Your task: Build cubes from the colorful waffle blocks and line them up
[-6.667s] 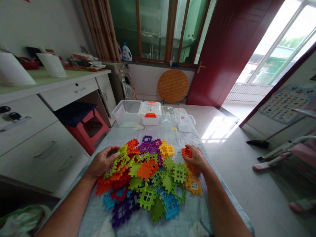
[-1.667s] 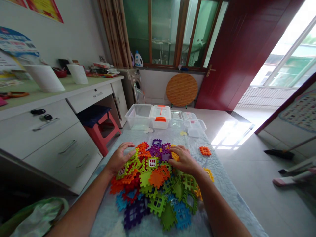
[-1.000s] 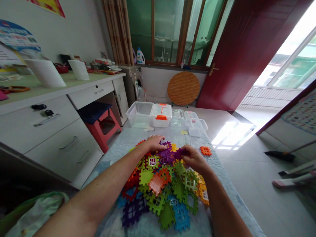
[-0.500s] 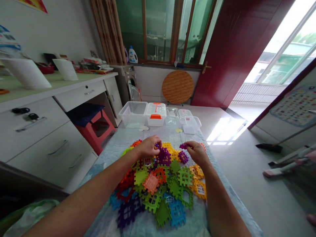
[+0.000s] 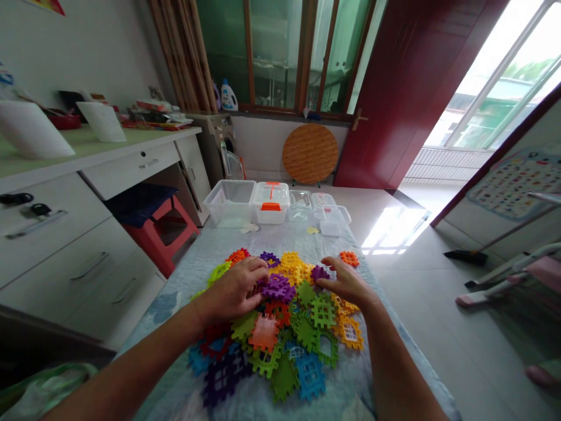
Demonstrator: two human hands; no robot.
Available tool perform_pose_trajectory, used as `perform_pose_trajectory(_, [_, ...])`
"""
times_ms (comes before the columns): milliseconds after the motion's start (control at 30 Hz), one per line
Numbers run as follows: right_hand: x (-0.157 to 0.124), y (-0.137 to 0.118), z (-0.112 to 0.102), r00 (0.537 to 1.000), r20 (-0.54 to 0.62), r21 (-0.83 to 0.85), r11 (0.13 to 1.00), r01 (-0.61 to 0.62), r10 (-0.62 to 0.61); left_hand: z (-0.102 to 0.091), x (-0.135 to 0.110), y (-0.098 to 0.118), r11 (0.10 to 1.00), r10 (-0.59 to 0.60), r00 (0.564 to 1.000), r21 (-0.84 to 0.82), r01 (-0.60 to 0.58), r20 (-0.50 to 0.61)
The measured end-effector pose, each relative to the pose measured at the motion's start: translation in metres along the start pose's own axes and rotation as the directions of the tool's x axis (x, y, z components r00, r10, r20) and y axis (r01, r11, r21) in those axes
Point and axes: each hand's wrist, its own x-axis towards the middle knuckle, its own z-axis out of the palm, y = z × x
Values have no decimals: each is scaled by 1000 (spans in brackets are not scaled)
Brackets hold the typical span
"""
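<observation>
A heap of interlocking plastic waffle blocks (image 5: 280, 327) in green, orange, yellow, purple and blue lies on a pale blue quilted cloth (image 5: 280, 240). My left hand (image 5: 234, 290) rests on the heap, its fingertips against a stack of purple blocks (image 5: 276, 287). Whether those fingers grip it, I cannot tell. My right hand (image 5: 346, 282) hovers at the heap's right side with fingers spread and nothing in them. Just past its fingertips sits a small purple block (image 5: 319, 273). A lone orange block (image 5: 349, 258) lies apart, beyond the right hand.
Transparent plastic boxes (image 5: 229, 203) and a white box with an orange latch (image 5: 270, 203) stand at the cloth's far end. A white drawer unit (image 5: 65, 251) runs along the left, with a red stool (image 5: 158, 234) beside it. Tiled floor (image 5: 438, 327) lies right.
My right hand has let go of the small purple block, which now lies on the heap. My left hand has moved down and nearer me, onto the purple stack.
</observation>
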Motion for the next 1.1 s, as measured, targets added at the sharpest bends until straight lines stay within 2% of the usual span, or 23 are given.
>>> perform_pose_trajectory(167, [3, 1, 16, 999, -37, -46, 999, -13, 11, -6, -16, 2, 995, -61, 998, -80, 61, 4])
perform_pose_trajectory(233, [3, 2, 19, 998, -62, -45, 999, -25, 22, -10, -24, -3, 984, -137, 990, -121, 132, -32])
perform_pose_trajectory(300, [2, 4, 18, 995, -90, -33, 998, -50, 47, -14, -33, -17, 958, -260, 961, -155, 243, -100])
perform_pose_trajectory(367, [2, 5, 17, 992, -106, -25, 997, -71, 68, -16, -44, -41, 910, -398, 894, -210, 356, -206])
perform_pose_trajectory(433, [2, 7, 16, 991, -112, -19, 997, -77, 75, -13, -55, -69, 860, -501, 810, -285, 424, -306])
perform_pose_trajectory(533, [3, 9, 16, 991, -125, -2, 999, -54, 53, -2, -70, -105, 766, -636, 687, -399, 505, -352])
perform_pose_trajectory(600, [4, 11, 16, 990, -136, 9, 999, -42, 43, 5, -76, -118, 716, -691, 638, -446, 537, -340])
perform_pose_trajectory(667, [5, 14, 16, 988, -140, 22, 998, -62, 65, 11, -79, -122, 690, -715, 611, -483, 539, -339])
perform_pose_trajectory(733, [5, 16, 15, 982, -152, 37, 994, -107, 111, 14, -80, -123, 683, -721, 599, -499, 533, -348])
perform_pose_trajectory(833, [5, 18, 13, 975, -159, 34, 987, -154, 158, 15, -80, -121, 691, -716, 604, -473, 546, -350])
perform_pose_trajectory(967, [4, 12, 16, 987, -89, -38, 990, -138, 134, 17, -82, -122, 713, -700, 624, -391, 583, -346])
perform_pose_trajectory(1100, [3, 4, 22, 989, -102, -99, 988, -120, 110, 18, -84, -124, 745, -667, 646, -316, 587, -372])
